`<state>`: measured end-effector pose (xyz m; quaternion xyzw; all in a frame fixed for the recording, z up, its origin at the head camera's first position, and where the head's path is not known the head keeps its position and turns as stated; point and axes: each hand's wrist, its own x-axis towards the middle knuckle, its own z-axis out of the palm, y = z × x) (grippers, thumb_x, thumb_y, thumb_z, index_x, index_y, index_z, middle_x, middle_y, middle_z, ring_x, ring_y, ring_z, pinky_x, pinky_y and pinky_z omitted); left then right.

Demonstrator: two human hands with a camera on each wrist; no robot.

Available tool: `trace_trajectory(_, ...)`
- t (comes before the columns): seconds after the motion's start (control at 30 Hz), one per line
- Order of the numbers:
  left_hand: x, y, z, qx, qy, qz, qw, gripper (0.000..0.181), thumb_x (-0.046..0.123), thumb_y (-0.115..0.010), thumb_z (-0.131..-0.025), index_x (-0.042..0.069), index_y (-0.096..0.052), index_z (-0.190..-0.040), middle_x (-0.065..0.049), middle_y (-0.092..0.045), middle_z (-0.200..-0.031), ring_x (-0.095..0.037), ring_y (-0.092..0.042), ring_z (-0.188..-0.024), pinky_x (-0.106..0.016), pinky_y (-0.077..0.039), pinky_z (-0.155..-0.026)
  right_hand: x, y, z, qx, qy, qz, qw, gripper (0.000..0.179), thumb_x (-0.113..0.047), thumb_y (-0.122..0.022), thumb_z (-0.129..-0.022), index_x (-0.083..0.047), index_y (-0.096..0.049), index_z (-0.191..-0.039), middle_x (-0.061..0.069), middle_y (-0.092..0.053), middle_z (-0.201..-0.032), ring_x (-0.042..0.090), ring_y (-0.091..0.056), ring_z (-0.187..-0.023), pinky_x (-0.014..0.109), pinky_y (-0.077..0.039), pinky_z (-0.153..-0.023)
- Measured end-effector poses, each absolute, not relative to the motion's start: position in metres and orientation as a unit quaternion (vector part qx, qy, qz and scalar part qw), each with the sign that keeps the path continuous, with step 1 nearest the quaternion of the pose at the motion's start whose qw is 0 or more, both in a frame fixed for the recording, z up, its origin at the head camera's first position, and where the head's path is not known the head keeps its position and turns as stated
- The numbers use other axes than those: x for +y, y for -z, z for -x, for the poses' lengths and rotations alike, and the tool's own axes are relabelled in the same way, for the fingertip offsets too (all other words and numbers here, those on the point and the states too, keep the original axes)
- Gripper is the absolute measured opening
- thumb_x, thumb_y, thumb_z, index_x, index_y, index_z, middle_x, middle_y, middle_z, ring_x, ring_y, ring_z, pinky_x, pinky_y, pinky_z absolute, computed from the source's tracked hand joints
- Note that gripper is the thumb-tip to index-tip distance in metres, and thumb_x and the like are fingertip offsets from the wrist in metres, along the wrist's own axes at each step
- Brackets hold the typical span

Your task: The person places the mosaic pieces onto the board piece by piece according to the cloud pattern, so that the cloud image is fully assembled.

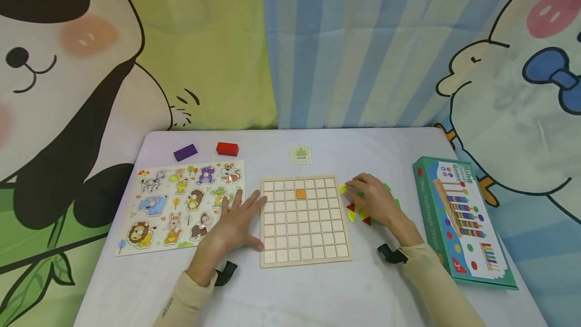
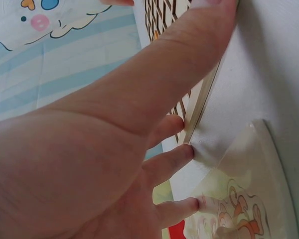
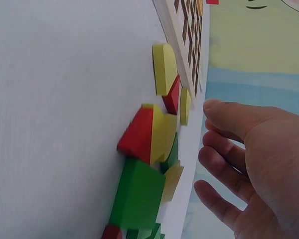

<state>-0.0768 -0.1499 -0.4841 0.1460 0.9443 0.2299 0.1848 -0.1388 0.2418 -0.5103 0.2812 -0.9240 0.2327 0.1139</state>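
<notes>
A wooden grid board [image 1: 306, 264] lies flat in the middle of the table, with one orange square [image 1: 301, 194] in an upper cell. My left hand [image 1: 233, 228] is spread at the board's left side, thumb and fingertips right at its edge. In the left wrist view other fingers reach over the animal picture board [image 2: 254, 164]. Over a small pile of coloured blocks right of the grid, my right hand [image 1: 374, 198] hovers with relaxed fingers and nothing visible between them. The pile includes a green block [image 3: 139, 194], a red block [image 3: 138, 133] and a yellow block [image 3: 162, 69].
A small pattern card [image 1: 301, 155] lies behind the grid. Toward the back left are a purple block [image 1: 185, 153] and a red block [image 1: 227, 149]. On the right side sits a green toy box [image 1: 467, 216]. Printed cartoon curtains [image 1: 317, 44] hang behind the table.
</notes>
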Motion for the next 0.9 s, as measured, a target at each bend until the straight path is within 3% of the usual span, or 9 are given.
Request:
trace_trajectory(0.33, -0.149, 0.483, 0.077, 0.943, -0.236, -0.141, 0.188, 0.122, 0.035, -0.098, -0.057, 0.015, -0.034, -0.159, -0.013, -0.021, -0.169, -0.051, 0.001, -0.155, -0.077, 0.006, -0.117, 0.258, 0.51, 0.139, -0.935, -0.224, -0.243, 0.129, 0.029, -0.012, -0.084, -0.083, -0.003, -0.077, -0.11, 0.01, -0.068, -0.105, 0.025, -0.063, -0.093, 0.041, -0.059, -0.077)
trace_trajectory(0.9, -0.149, 0.484, 0.078, 0.943, -0.237, -0.141, 0.189, 0.123, 0.035, -0.098, -0.057, 0.015, -0.034, -0.159, -0.012, -0.021, -0.17, -0.051, 0.001, -0.155, -0.077, 0.006, -0.116, 0.273, 0.514, 0.132, -0.949, -0.216, -0.212, 0.084, 0.028, -0.012, -0.078, -0.088, -0.002, -0.075, -0.114, 0.012, -0.067, -0.106, 0.027, -0.063, -0.095, 0.044, -0.057, -0.079)
